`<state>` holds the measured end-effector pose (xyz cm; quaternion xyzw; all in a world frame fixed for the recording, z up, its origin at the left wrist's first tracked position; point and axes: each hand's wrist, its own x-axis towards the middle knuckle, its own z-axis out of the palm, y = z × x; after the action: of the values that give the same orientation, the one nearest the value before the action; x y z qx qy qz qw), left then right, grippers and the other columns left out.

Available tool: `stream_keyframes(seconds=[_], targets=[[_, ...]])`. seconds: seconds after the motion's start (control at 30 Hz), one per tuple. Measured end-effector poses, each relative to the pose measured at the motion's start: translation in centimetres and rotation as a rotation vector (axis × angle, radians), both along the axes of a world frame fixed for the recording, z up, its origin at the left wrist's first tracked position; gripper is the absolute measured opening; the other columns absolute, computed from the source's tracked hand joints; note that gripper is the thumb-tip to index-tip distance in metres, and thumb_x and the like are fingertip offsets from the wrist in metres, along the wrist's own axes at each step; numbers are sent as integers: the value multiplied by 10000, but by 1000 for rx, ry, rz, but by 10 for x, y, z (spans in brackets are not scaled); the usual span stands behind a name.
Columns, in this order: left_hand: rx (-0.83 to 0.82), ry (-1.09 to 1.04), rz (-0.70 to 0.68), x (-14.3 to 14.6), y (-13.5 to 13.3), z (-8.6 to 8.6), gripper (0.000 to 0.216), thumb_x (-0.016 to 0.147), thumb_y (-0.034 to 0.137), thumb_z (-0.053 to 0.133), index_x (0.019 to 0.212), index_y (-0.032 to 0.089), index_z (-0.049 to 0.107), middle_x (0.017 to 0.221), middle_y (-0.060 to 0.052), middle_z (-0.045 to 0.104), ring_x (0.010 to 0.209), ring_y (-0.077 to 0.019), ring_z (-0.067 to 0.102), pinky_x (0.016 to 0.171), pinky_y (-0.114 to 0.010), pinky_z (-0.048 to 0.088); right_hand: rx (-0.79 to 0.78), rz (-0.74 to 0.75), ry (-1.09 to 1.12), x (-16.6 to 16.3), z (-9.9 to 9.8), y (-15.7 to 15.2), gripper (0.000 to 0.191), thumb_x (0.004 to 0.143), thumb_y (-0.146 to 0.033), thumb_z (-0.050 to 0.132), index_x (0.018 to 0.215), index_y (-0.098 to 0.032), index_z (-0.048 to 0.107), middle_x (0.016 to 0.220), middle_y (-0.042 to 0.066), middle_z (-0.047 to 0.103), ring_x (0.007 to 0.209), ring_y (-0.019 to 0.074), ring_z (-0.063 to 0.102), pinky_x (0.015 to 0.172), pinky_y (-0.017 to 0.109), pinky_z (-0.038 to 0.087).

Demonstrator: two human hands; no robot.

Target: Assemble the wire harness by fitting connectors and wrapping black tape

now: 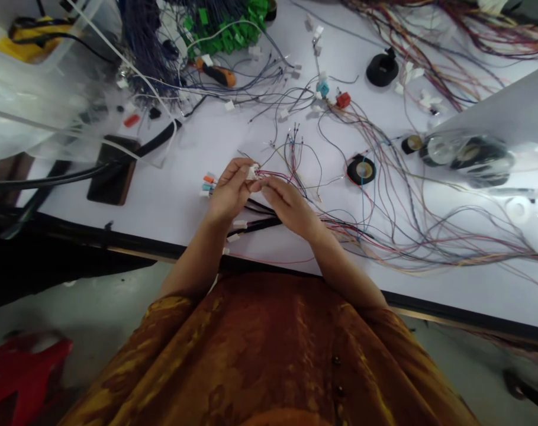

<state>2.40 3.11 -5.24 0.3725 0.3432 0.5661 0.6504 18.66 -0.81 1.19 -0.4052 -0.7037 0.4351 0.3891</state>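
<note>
A small white connector housing point(253, 172) sits between the thumb and fingers of my left hand point(231, 188). Red and dark wires point(277, 173) run out of its right side. Close against it, my right hand point(289, 204) pinches what looks like a thin wire, whose end is hidden by the fingertips. Beyond both hands, loose wire ends with metal terminals point(294, 133) fan out on the white table point(175, 207). Under the hands pass black-sleeved cables point(264, 225) with white connectors point(239, 224) at their ends. Orange and light blue connectors point(208, 183) lie just left of my left hand.
Black tape rolls point(361, 170) rest at the right, among long loose wires point(397, 201). A phone point(113, 171) lies at left beside a thick black cable point(157, 139). Farther back are green connectors point(233, 36), an orange-handled tool point(219, 74) and a red connector point(342, 100).
</note>
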Motion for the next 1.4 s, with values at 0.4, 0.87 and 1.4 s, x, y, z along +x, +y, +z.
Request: stream_keyframes(seconds=[0.4,0.87,1.4], targets=[[-137,-260,-51,6,-3,13,20,914,209,679,930,210,691,964,-14,711,763,-84,651,686,-176,531,8,-189,54,0,-19,-17,172,1006,-303,472,853,-226,456,700,-33,580,647,112,533,677,263,417],[-115,-175,-12,8,-4,15,45,868,263,747,889,225,737,957,-22,724,715,-81,610,617,-157,494,-3,-352,-107,-3,-23,-18,168,903,-226,600,739,-192,599,591,-54,476,549,85,390,593,255,307],[-28,-111,-3,9,-7,15,143,858,346,778,924,221,752,964,-37,705,720,-93,586,613,-174,477,-50,-296,-93,-2,-23,-10,177,888,-232,596,723,-175,624,576,-55,480,546,78,385,580,254,296]])
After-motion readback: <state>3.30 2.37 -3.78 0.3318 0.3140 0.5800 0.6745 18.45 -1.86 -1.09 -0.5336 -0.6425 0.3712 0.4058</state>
